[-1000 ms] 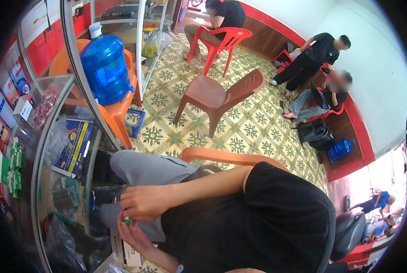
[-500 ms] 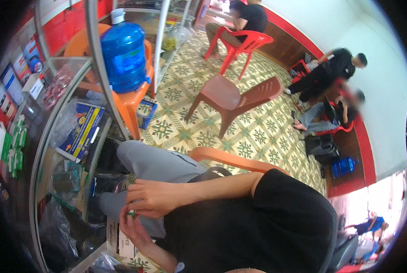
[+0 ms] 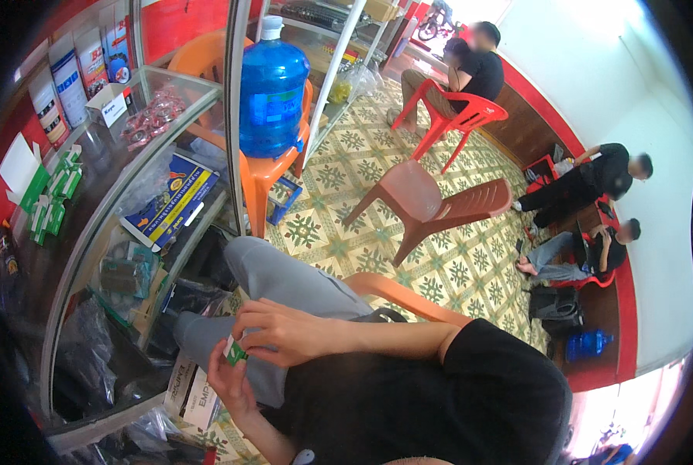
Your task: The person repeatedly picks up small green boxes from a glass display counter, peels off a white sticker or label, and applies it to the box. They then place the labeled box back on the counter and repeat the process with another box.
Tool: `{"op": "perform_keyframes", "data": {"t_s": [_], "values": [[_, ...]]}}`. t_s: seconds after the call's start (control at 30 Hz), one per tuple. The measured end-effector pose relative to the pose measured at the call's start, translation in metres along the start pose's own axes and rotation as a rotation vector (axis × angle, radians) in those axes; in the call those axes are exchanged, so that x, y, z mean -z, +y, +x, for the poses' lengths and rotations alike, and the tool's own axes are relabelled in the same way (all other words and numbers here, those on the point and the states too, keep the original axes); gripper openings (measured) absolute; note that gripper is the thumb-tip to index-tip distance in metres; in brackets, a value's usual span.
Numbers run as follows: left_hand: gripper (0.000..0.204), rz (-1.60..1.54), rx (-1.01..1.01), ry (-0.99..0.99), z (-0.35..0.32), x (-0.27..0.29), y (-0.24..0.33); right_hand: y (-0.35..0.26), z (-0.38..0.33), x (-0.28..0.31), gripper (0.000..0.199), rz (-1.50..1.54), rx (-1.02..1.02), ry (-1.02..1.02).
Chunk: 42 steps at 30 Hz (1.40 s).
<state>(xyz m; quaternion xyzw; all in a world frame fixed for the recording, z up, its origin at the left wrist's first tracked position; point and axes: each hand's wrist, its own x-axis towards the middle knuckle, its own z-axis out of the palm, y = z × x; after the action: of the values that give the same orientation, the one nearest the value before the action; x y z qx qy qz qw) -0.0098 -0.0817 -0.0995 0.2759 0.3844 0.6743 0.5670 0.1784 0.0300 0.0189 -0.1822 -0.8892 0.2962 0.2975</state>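
Observation:
A small green and white box (image 3: 236, 353) sits between my two hands, above my grey-trousered lap. My left hand (image 3: 230, 381), nearer the lower edge, grips it between thumb and fingers. From above, my right hand (image 3: 275, 332) bends its fingers onto the box's upper end, covering part of it. Similar small green and white boxes (image 3: 52, 203) lie loosely piled on the glass cabinet (image 3: 91, 167) to the left. Beside that pile stands an open white and green carton (image 3: 25, 172).
Spray cans (image 3: 67, 81) and red-packed items (image 3: 154, 116) stand on the cabinet. A blue water bottle (image 3: 273, 101) rests on an orange chair (image 3: 261, 182). A brown chair (image 3: 408, 201) stands on the tiled floor. Several people sit or stand farther off. A printed carton (image 3: 195, 395) lies below my hands.
The whole view has swung, so the cabinet and chairs appear farther right. The small box shows more between my fingers; both hands stay together on it.

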Motion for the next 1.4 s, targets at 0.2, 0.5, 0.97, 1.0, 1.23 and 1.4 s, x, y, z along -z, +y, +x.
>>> {"op": "perform_keyframes", "data": {"t_s": [0.2,0.5,0.97,1.0,1.23,1.4], "values": [[0.052,-0.069,0.057,0.070,0.002,0.000,-0.004,0.006,0.003,0.007,0.012,-0.014,0.016,-0.002],[0.058,-0.052,0.097,0.064,0.000,-0.015,0.007,0.006,0.009,0.011,0.012,-0.030,0.052,-0.033],[0.044,0.034,0.026,-0.025,-0.003,-0.016,0.008,0.004,0.004,0.006,0.023,-0.092,0.029,-0.046],[0.043,0.040,0.024,-0.020,-0.002,-0.018,0.008,0.004,0.003,0.007,0.024,-0.106,0.035,-0.043],[0.043,-0.030,0.053,0.027,0.000,-0.016,0.007,0.005,0.007,0.005,0.024,-0.095,0.036,-0.018],[0.044,-0.076,0.087,0.054,0.000,-0.011,0.003,0.000,0.009,0.002,0.029,-0.068,-0.010,0.007]]}}
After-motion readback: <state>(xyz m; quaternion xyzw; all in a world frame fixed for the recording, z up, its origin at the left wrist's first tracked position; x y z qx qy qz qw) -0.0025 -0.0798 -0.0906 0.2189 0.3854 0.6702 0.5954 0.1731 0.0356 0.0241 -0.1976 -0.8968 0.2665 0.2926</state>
